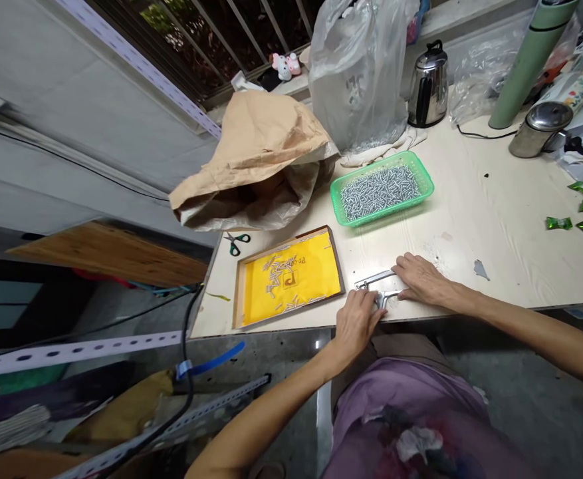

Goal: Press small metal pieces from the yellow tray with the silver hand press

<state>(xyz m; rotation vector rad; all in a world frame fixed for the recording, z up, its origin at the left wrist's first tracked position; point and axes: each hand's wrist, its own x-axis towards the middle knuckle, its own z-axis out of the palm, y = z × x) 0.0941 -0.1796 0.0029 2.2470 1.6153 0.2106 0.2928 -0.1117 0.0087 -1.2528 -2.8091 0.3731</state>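
Near the table's front edge lies a metal hand tool [377, 277] with two long arms spread apart. My left hand [357, 320] is closed on its near left end, by the small dark fittings. At the right, my right hand [421, 279] has its fingers round the ends of the two arms. A shallow tray [238, 293] with a yellow lining [316, 259] is just left of my left hand, and small metal pins [280, 269] are scattered in it. Behind the tool stands a green basket [423, 174] full of similar metal pins [381, 191].
Scissors [236, 243] lie behind the tray's left corner. An open brown paper bag [266, 140] and a plastic bag [358, 80] stand at the back. Farther right are a kettle [429, 86], a green flask [530, 66] and green-wrapped sweets [558, 223].
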